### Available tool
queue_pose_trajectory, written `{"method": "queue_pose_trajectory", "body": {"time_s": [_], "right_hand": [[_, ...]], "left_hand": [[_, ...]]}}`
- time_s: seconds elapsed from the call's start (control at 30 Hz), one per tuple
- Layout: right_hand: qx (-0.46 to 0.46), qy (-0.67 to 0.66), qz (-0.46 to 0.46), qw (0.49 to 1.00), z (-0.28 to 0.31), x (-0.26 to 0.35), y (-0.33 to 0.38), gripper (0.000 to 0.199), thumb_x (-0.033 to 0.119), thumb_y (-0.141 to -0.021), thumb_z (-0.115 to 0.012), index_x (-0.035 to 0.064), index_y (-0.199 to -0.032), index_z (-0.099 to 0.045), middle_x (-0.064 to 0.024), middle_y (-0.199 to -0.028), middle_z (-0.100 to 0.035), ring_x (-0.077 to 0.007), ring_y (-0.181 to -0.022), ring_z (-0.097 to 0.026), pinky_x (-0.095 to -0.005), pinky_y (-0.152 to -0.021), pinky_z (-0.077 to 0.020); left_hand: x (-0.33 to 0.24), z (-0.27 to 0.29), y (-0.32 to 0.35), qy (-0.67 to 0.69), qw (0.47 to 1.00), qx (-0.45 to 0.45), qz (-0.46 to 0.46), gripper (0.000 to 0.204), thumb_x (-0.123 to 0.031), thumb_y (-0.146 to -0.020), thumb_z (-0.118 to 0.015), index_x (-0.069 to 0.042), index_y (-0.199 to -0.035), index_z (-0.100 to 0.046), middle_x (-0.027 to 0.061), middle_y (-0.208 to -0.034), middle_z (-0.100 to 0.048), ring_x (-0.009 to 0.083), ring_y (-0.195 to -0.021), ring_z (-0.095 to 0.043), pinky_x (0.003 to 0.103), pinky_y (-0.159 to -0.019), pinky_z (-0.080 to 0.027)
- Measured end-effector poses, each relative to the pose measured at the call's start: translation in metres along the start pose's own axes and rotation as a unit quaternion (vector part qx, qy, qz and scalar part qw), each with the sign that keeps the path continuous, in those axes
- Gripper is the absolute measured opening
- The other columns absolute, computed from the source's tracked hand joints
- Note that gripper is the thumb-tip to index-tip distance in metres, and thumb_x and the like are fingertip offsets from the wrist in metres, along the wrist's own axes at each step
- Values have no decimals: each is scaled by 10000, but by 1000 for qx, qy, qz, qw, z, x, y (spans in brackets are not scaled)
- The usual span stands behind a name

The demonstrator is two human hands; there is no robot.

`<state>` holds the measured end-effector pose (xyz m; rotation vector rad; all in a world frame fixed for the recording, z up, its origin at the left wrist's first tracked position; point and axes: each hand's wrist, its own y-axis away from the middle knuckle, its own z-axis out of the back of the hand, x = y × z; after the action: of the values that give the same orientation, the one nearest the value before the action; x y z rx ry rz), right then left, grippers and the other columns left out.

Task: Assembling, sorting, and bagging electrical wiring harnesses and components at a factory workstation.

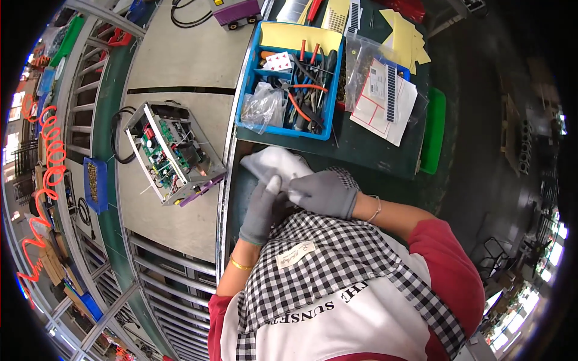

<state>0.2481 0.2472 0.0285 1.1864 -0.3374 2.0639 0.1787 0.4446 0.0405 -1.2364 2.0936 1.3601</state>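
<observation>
Both hands wear grey gloves and meet in front of my checked apron. My left hand point(260, 212) is closed on a whitish, see-through plastic bag point(271, 162), its thumb pointing up. From the right, my right hand point(328, 194) pinches the same bag, with its fingertips close to the left thumb. What the bag contains, if anything, I cannot make out. Just beyond it stands a blue toolbox point(289, 133) with pliers, screwdrivers and another clear bag point(263, 107). To the left, an opened metal device point(180, 153) with a green circuit board lies tilted on the conveyor.
A blue bin of small brass-coloured parts point(94, 183) sits at the conveyor's far left side. White label sheets point(385, 102) and yellow cards point(404, 42) lie on the green bench at right, beside a green tray point(433, 131). A purple-and-grey device point(236, 13) stands farther up the conveyor.
</observation>
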Motion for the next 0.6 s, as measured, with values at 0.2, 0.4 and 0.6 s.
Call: {"method": "queue_pose_trajectory", "body": {"time_s": [0.2,0.4,0.6], "right_hand": [[122,-59,32,990,5,-1,-12,393,367,-945,-657,182,-1291,-670,-169,-983,-729,-318,-885,-728,-419,-806,-569],[150,-198,-21,968,47,-29,-12,436,334,-963,-694,137,-1350,-664,-133,-1203,-724,-254,-1119,-698,-355,-991,-525],[34,-142,-167,975,65,-87,-26,304,309,-969,-663,108,-1187,-728,-120,-1100,-744,-278,-1037,-708,-396,-939,-535]], "left_hand": [[-7,4,-6,-177,975,-122,-60,311,-192,-1019,-540,0,-1243,-637,58,-1045,-697,125,-925,-660,265,-829,-529],[-32,-5,-12,-210,957,-157,-125,331,-143,-1035,-517,59,-1272,-632,120,-1174,-695,175,-1046,-645,302,-912,-516],[-71,-5,-11,-202,935,-223,-189,346,-142,-1036,-551,69,-1303,-609,100,-1178,-682,168,-1046,-634,306,-910,-507]]}}
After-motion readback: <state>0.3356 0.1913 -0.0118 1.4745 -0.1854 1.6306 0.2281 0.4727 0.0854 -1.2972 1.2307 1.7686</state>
